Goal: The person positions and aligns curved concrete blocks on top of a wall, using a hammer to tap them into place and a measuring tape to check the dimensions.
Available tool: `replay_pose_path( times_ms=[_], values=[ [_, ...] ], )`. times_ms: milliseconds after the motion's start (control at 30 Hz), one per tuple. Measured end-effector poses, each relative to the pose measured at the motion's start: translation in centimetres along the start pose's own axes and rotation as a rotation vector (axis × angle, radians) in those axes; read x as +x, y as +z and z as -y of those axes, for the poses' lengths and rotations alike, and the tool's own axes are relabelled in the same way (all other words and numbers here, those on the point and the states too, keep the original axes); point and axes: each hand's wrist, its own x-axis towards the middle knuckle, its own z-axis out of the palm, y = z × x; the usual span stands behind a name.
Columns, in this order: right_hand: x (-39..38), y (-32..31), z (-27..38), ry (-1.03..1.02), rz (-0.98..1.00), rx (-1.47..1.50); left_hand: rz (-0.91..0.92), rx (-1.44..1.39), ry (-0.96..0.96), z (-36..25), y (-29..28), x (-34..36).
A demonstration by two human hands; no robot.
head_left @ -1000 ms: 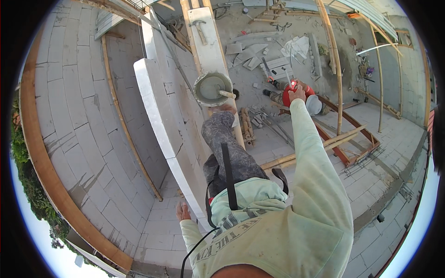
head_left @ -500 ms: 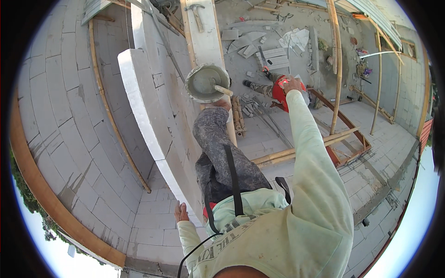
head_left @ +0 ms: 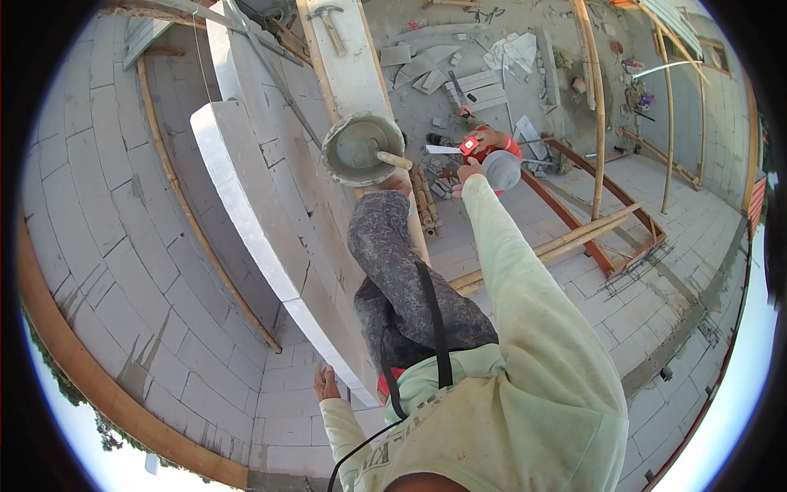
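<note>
My right arm stretches out over the drop, and my right hand (head_left: 469, 170) is closed on a red tape measure (head_left: 469, 146). A short pale strip, seemingly its blade (head_left: 443, 150), sticks out to the left of the case. Low in the view, my left hand (head_left: 325, 383) is held with fingers extended beside the near end of the white block wall (head_left: 246, 205); whether it touches the blocks I cannot tell. A bucket of grey mortar (head_left: 361, 148) stands by my foot, with a wooden handle (head_left: 394, 160) projecting over its rim.
Below my right hand is a co-worker in red (head_left: 510, 146) with a pale round hat (head_left: 502, 171). A hammer (head_left: 330, 29) lies on the narrow plank (head_left: 361, 74) ahead. Bamboo poles (head_left: 601, 123) and a rust-coloured metal frame (head_left: 611, 266) stand at the right; cut blocks (head_left: 479, 90) litter the floor.
My right hand has moved left and slightly nearer with the tape measure, and the pale strip now shows. The co-worker below has shifted, bringing the hat into view. My left hand stays by the wall.
</note>
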Motion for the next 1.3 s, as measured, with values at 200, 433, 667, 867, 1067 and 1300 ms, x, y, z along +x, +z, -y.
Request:
replay_pose_path(
  times_ms=[200, 433, 667, 867, 1067, 1300],
  values=[
    [-0.4, -0.7, 4.8, 0.092, -0.399, 0.290, -0.006, -0.031, -0.026, 2.0, -0.2, 0.9],
    [3.2, 0.2, 9.5, -0.228, -0.275, 0.104, -0.049, -0.075, 0.010, 2.5, 1.6, 0.8],
    [3.8, -0.5, 10.7, -0.221, -0.257, 0.156, -0.029, -0.079, -0.095, 3.4, 2.8, 0.2],
    [1.9, 0.2, 10.4, -0.433, -0.265, 0.168, -0.026, -0.071, -0.107, 5.0, 2.7, 0.9],
    [8.1, 9.6, -11.6, -0.443, -0.590, 1.061, 0.187, -0.045, 0.109, -1.9, 6.7, 4.0],
    [-10.8, 5.4, -6.2, -0.516, -0.734, 0.934, -0.017, -0.099, 0.086, 1.3, 1.7, 0.2]
  ],
)
